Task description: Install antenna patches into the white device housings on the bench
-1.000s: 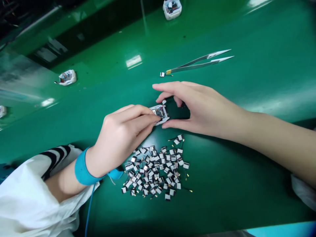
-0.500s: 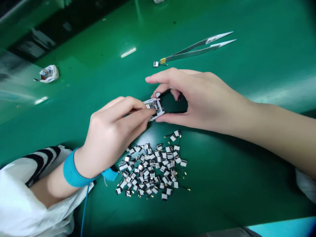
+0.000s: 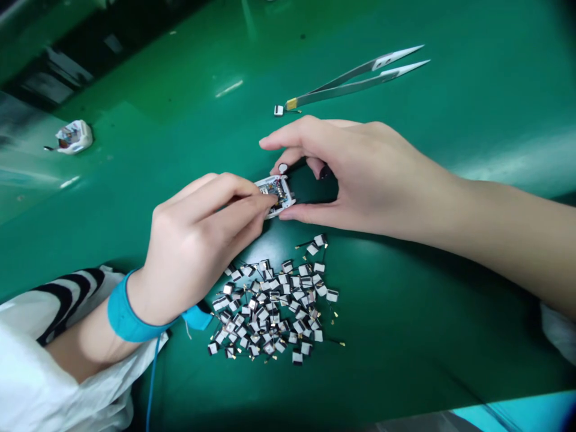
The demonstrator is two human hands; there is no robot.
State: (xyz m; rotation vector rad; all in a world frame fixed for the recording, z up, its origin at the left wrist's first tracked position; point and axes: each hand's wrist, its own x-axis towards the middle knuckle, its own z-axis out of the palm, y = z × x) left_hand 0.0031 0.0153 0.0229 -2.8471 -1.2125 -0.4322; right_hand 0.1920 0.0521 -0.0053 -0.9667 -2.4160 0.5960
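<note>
Between my hands is a small white electronic device housing (image 3: 287, 198) with an exposed circuit board (image 3: 275, 187). My left hand (image 3: 204, 231) is closed on its left side, the fingertips lying over the board and hiding part of it. With thumb and fingers curved around a gap, my right hand (image 3: 360, 168) grips the right end of the housing. A small round silver part (image 3: 282, 168) stands at the housing's upper edge, by my right fingers. Whatever lies under my left fingertips is hidden.
Below the hands lies a pile of small white-and-black parts with thin leads (image 3: 270, 312). Tweezers (image 3: 355, 81) rest beyond my right hand, one similar part (image 3: 279, 110) by their yellow end. Another open white housing (image 3: 74, 137) sits far left. A blue wrist strap (image 3: 130, 309) trails a cord (image 3: 152, 384).
The whole view has shifted slightly, so hands, tweezers and the far housing appear a little further left and up. Both hands keep the same grip on the housing.
</note>
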